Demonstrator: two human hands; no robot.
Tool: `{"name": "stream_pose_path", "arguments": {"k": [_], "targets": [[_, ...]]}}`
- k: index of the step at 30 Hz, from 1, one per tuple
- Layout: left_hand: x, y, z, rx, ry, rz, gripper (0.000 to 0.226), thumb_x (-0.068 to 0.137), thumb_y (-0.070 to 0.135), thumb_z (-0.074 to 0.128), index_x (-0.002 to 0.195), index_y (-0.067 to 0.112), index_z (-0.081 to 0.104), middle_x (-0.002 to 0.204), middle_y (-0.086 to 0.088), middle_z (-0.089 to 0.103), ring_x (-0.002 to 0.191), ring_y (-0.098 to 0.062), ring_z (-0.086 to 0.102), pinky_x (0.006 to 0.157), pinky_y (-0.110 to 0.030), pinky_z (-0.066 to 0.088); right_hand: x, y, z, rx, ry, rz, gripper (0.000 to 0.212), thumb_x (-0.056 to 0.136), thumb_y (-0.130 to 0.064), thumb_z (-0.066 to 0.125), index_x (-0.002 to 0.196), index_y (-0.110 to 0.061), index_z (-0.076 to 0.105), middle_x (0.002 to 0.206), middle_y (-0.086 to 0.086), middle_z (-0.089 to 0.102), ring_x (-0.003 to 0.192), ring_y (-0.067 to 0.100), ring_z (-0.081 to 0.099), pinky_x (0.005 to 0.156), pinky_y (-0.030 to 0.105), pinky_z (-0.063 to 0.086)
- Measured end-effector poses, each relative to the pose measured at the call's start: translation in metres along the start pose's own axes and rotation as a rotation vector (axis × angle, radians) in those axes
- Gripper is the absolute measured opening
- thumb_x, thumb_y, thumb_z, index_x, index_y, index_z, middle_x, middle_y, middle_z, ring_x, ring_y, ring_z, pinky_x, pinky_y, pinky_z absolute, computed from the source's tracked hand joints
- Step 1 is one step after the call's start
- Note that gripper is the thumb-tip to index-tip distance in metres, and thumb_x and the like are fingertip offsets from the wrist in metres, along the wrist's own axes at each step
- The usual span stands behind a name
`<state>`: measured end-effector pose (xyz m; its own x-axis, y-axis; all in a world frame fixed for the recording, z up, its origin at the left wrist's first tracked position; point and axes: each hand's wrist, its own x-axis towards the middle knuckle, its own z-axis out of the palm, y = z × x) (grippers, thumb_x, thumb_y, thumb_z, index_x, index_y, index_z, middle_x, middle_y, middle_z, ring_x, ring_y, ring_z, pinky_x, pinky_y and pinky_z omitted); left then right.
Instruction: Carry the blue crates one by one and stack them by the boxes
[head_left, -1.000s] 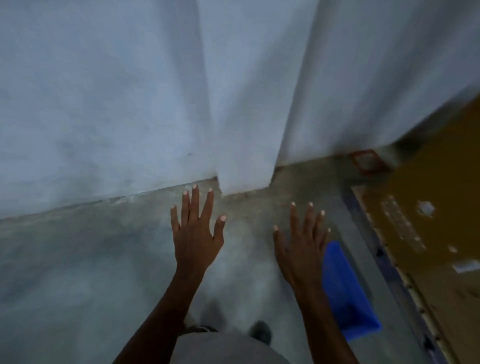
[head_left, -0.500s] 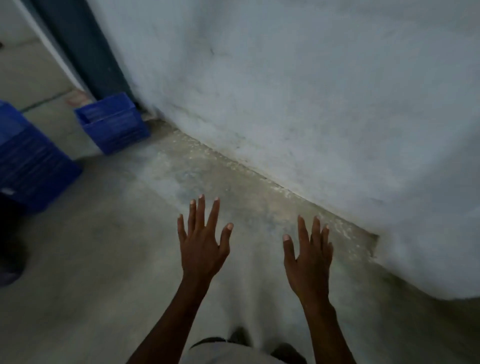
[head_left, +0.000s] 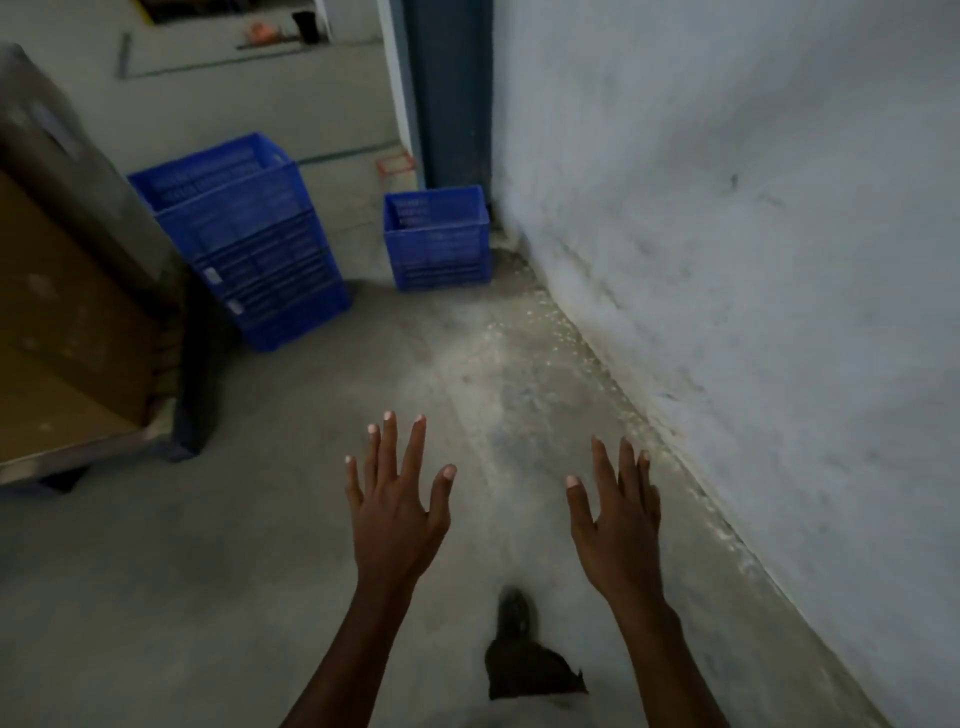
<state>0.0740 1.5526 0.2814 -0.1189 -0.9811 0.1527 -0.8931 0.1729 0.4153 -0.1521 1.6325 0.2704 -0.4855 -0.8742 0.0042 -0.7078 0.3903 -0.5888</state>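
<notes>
Head view, only one to log.

Left hand (head_left: 397, 506) and right hand (head_left: 615, 512) both held out low over the floor (head_left: 260, 571), fingers straight and spread, nothing gripped, well apart from every crate.

Single crate (head_left: 436, 236) far ahead on the floor, just beside the wall (head_left: 727, 234) and near the dark door frame (head_left: 449, 88). Upright, mouth up, looks empty. Long axis across the view, one long slatted side facing this way.

Stack (head_left: 249, 239) to the left of it, near the single crate but apart, next to the big box (head_left: 57, 312) on its pallet (several crates nested or piled; count not clear through blur). Also mouth up, turned at an angle, one corner pointing this way.

Shoe (head_left: 514, 613) visible below between the forearms.

Handling, judged not seen: rigid moulded plastic, light when empty, slatted walls giving grip, not fragile. Best taken with both hands at the two short ends under the rim, kept level. Rim edges possibly hard on the fingers. Handle slots not resolvable at this distance.
</notes>
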Motion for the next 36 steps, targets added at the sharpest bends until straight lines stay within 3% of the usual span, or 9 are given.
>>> {"name": "stream_pose_path", "arguments": {"k": [7,14,22,29,36], "targets": [[0.175,-0.012,0.005,-0.045,0.061,-0.146,0.066,0.097,0.064,0.026,0.157,0.04,0.013,0.167,0.005,0.002,0.153,-0.013,-0.007,0.124,-0.05,0.003,0.214,-0.083,0.03,-0.014,-0.067,-0.172,0.061,0.101,-0.054,0.036,0.157,-0.037,0.021,0.168,0.001,0.009,0.154,0.022,0.001,0.123,0.047,0.011],[0.367,-0.055,0.05,-0.055,0.084,-0.242,0.065,0.096,0.065,0.027,0.156,0.041,0.016,0.167,0.005,0.006,0.153,-0.013,-0.005,0.123,-0.051,0.006,0.404,-0.144,0.103,-0.024,-0.125,-0.229,0.062,0.1,-0.057,0.033,0.157,-0.039,0.019,0.168,0.0,0.008,0.154,0.02,-0.001,0.124,0.046,0.01],[0.636,-0.085,0.069,-0.011,0.042,-0.106,0.066,0.097,0.064,0.025,0.157,0.037,0.016,0.167,0.004,0.003,0.153,-0.013,-0.006,0.124,-0.05,0.004,0.606,-0.227,0.153,0.003,-0.059,-0.153,0.066,0.096,-0.062,0.029,0.157,-0.036,0.023,0.167,0.0,0.01,0.154,0.018,0.0,0.123,0.049,0.016],[0.818,-0.089,0.102,-0.017,-0.023,-0.056,0.067,0.096,0.065,0.024,0.157,0.037,0.016,0.167,0.004,0.005,0.153,-0.013,-0.006,0.124,-0.049,0.003,0.772,-0.276,0.195,0.028,-0.027,-0.079,0.068,0.095,-0.064,0.027,0.157,-0.036,0.022,0.168,-0.001,0.009,0.154,0.017,-0.001,0.123,0.044,0.012],[0.975,-0.112,0.147,-0.041,-0.059,-0.203,0.068,0.095,0.07,0.019,0.156,0.041,0.016,0.167,0.005,0.007,0.153,-0.014,-0.003,0.124,-0.048,0.003,0.957,-0.315,0.264,0.031,-0.121,-0.106,0.062,0.099,-0.05,0.044,0.156,-0.029,0.029,0.165,0.008,0.022,0.153,0.026,0.011,0.12,0.046,0.02]]}}
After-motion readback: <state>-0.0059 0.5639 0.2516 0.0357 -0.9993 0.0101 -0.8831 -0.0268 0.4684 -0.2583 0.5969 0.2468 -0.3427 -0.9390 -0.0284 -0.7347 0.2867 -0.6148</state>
